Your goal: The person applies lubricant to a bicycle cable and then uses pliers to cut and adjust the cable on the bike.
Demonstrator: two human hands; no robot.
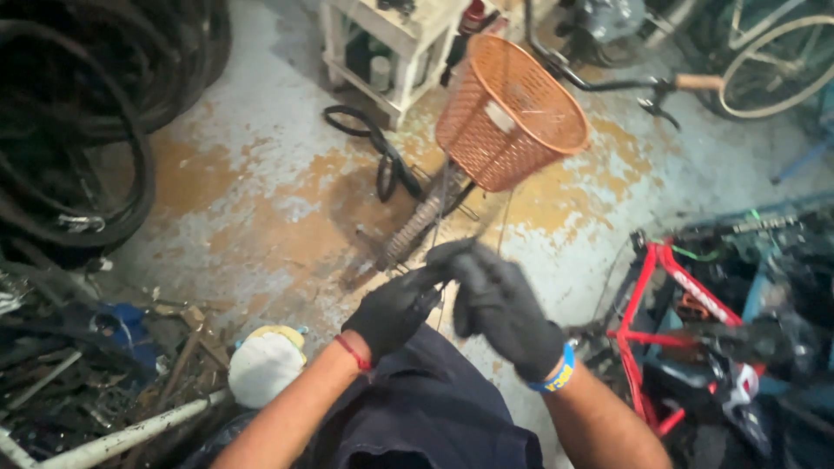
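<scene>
Both my hands wear black gloves and meet at the middle of the view. My left hand [395, 308] and my right hand [499, 304] pinch a thin wire or cable [445, 217] that runs up toward a bicycle with an orange plastic front basket [512, 113]. The bicycle's front tyre [413, 230] shows below the basket. The exact grip is blurred. A red band is on my left wrist, a blue one on my right.
A stack of black tyres [78, 130] fills the left. A red bicycle frame [660, 321] lies at the right among other bicycles. A white stand [391, 43] is at the back, scrap and a white pipe [130, 434] at the lower left, a loose black inner tube [382, 152] on the stained floor.
</scene>
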